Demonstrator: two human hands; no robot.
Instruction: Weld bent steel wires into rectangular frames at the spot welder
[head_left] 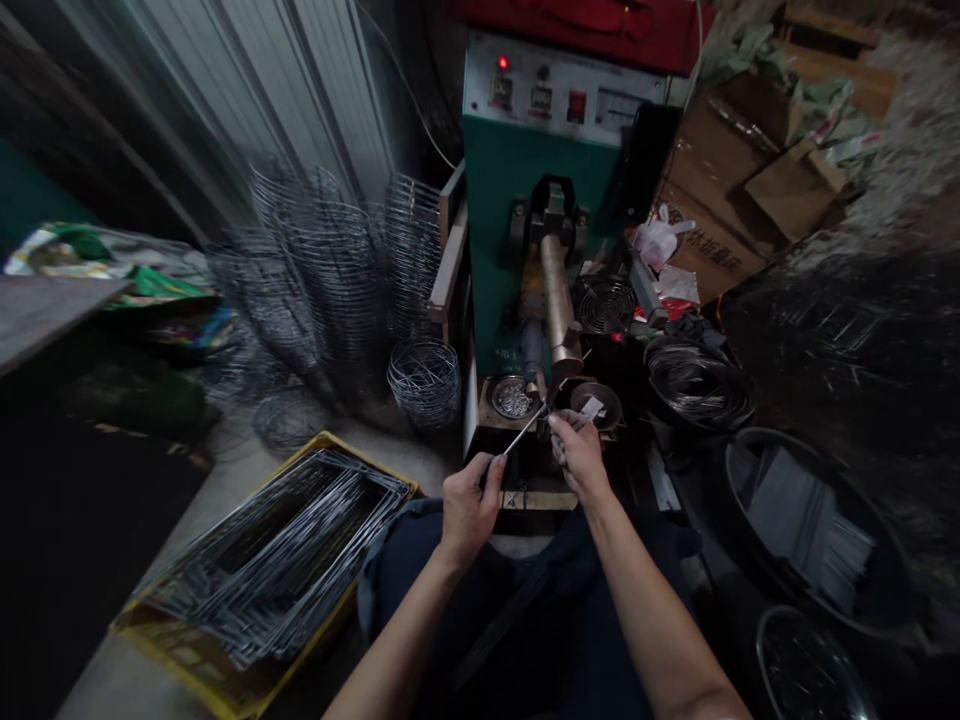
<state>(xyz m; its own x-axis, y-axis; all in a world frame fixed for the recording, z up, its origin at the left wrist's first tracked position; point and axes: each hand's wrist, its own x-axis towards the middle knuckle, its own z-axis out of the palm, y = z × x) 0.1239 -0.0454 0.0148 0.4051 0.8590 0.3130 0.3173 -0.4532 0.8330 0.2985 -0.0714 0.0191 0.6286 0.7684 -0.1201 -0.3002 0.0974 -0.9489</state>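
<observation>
Pinching a thin metal rod [523, 432] by its near end in the left hand [471, 498], thumb on top, probably for steering from a safe bit back. Holding the right hand [577, 452] close by the far end, fingers drawn in; honestly too dark and small there to tell whether clamped on the rod or on some tiny piece. Hands near each other but not touching.

Pointing away from the lap and up to the right, long axis on a clear diagonal from the left thumb to just under the brassy metal arm [556, 300] of the green machine [495, 260]. Likely angled that way to reach in without crowding the wrists.

Set right in front of the machine, a dish [492, 404] of small shiny bits [515, 402], handy for picking from, at a guess. Laid mostly lengthwise in the yellow crate [202, 685] by the left leg: wire frames [292, 550], presumably to pack flat. Stacked upright farther left: wire baskets [341, 260], nested to save room by the look of it.
</observation>
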